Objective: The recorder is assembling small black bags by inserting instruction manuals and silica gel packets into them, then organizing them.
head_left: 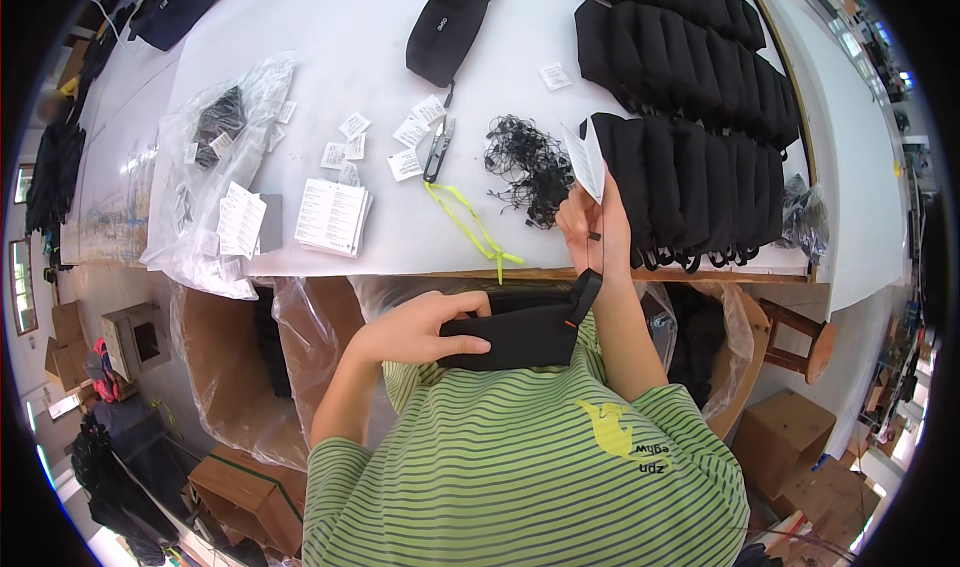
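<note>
The left hand (415,332) is closing around a soft black fabric pouch (515,329), pressing it against the green striped shirt (520,467) just below the tabletop's wooden edge. The right hand (592,227) is pinching a small white paper tag (585,159) between its fingertips, lifting it above the pouch.

On the white tabletop (330,37), rows of matching black pouches (690,97) are lying overlapped at the right. A tangle of thin black loops (527,165) is sitting just beside the right hand. Small snips (437,151) with a yellow-green cord are lying near loose white tags (405,137), and a neat stack of white printed cards (332,215) is resting left of them. A crinkled clear plastic bag (215,167) is holding more tags. One single black pouch (445,35) is lying farther back.

Cardboard boxes (250,492) are standing on the floor.
</note>
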{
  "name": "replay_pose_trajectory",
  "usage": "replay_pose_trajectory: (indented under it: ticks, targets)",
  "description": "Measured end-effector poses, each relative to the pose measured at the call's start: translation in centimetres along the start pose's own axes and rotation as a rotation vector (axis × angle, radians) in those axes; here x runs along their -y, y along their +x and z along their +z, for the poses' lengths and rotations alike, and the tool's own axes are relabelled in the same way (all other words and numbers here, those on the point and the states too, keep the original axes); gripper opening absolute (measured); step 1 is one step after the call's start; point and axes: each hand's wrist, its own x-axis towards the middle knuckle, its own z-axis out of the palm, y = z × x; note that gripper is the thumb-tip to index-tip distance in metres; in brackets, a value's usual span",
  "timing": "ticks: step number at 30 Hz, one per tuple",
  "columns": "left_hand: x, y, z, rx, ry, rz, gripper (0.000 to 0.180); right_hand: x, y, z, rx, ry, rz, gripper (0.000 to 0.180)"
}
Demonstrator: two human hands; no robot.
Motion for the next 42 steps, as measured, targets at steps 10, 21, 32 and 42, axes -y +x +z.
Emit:
replay_pose_trajectory:
  ticks: [10, 21, 32, 42]
  targets:
    - [-0.2, 0.0, 0.1, -0.012, 0.017, 0.011, 0.030, 0.3, 0.4, -1.0, -0.083, -0.108, -0.143, 0.035]
    - [-2.3, -0.6, 0.6, -0.267, 0.152, -0.069, 0.028, 1.3, 1.0, -3.2, -0.110, 0.061, -0.003, 0.036]
    - [-1.8, -1.0, 0.9, -0.251, 0.186, -0.029, 0.027, -0.2, 1.7, -1.9, -0.371, -0.477, -0.244, 0.039]
    - [-2.3, 0.0, 2.5, -0.646, 0.587, 0.097, 0.024, 1.9, -2.0, 3.6, 0.216, -1.304, -0.347, 0.023]
